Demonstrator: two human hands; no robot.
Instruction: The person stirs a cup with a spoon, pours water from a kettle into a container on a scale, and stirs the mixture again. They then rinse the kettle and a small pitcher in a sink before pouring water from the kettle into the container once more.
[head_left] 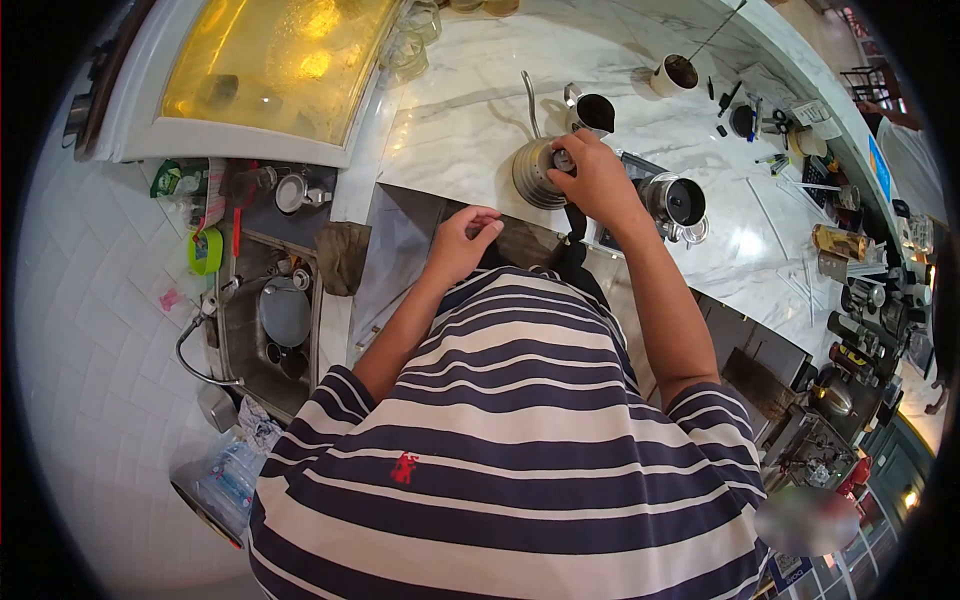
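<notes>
Right hand (598, 183) grips the kettle lid (562, 159) (blue sign (789, 569) illegible), left hand (463, 243) half-open

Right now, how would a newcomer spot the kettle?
Over the marble counter, find the right hand. Its fingers are at the top of the kettle, which has a ribbed, metallic body. Unlike the dark-mouthed pitcher nearby, it has a long, thin, curved spout.

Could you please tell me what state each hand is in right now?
Left hand: empty, partly open, fingers loosely curled.
Right hand: closed, thumb and fingers on the lid knob of the gooseneck kettle.
</notes>
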